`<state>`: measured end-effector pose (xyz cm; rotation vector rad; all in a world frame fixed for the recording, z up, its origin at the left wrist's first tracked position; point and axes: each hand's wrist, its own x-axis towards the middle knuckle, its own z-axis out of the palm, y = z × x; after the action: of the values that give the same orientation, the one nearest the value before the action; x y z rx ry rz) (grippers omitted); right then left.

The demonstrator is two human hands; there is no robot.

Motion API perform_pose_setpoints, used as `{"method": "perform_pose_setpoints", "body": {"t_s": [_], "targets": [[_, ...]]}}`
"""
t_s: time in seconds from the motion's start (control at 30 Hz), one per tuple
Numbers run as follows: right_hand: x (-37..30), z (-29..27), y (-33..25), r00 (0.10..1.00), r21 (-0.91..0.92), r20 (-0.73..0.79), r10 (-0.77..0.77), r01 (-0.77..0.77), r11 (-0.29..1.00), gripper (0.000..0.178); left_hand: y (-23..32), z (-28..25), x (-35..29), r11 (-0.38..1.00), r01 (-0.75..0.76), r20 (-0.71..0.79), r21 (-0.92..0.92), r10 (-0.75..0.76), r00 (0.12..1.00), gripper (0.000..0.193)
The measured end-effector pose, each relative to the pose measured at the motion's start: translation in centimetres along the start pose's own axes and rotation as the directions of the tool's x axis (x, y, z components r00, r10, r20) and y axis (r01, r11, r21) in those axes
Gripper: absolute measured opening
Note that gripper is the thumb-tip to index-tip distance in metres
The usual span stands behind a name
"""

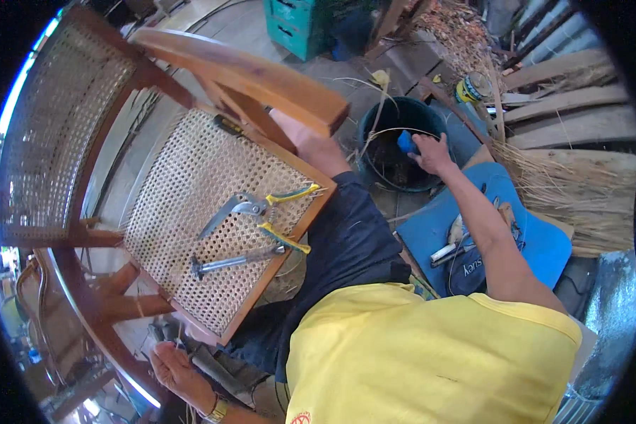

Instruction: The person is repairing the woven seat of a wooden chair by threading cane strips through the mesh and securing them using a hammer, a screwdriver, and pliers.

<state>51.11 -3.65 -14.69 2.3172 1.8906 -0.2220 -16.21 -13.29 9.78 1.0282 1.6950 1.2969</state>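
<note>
A wooden chair (318,205) with a woven cane seat (184,169) and back (71,127) stands tilted on the left. On its seat lie pruning shears (251,210) with yellow-green handles, blades apart, and a metal hammer (237,261). A dark-handled tool (227,126) rests near the seat's far edge. My right hand (431,152) reaches over a dark bucket (366,152), its fingers around a small blue piece (406,141) whose kind is unclear. Below the seat's near corner, my left hand (173,364) has curled fingers; what they hold is hard to see.
A blue plastic seat (548,244) on the right carries a dark pouch (470,272) and several tools. Behind it are bundled fibre strands (555,177) and wooden boards (572,127). A green crate (290,28), a yellow-labelled can (466,90) and wood shavings (452,35) lie farther off.
</note>
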Motion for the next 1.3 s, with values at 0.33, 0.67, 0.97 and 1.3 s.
{"method": "perform_pose_setpoints", "body": {"t_s": [0.33,0.67,0.97,1.3], "targets": [[2.2,2.0,1.1,0.979,0.251,0.001,0.203,-0.197,0.948,0.077,-8.6,9.5,-0.6,0.858,0.285,0.066,-0.426,-0.285,0.956,0.027],[-7.9,-19.8,-22.7,0.915,0.745,-0.242,-0.321,0.388,0.543,0.039,-6.2,16.5,0.8,0.843,0.309,0.327,-0.440,-0.170,0.930,0.012],[-11.3,-17.0,-35.0,0.705,0.855,0.124,-0.699,0.281,0.436,0.020,-8.2,10.7,-0.2,0.767,0.355,0.208,-0.534,-0.288,0.935,0.017],[-9.2,-19.4,-29.6,0.637,0.680,0.487,-0.598,0.153,0.717,0.008,-13.0,4.0,-0.2,0.713,0.286,-0.019,-0.640,-0.387,0.922,0.019]]}}
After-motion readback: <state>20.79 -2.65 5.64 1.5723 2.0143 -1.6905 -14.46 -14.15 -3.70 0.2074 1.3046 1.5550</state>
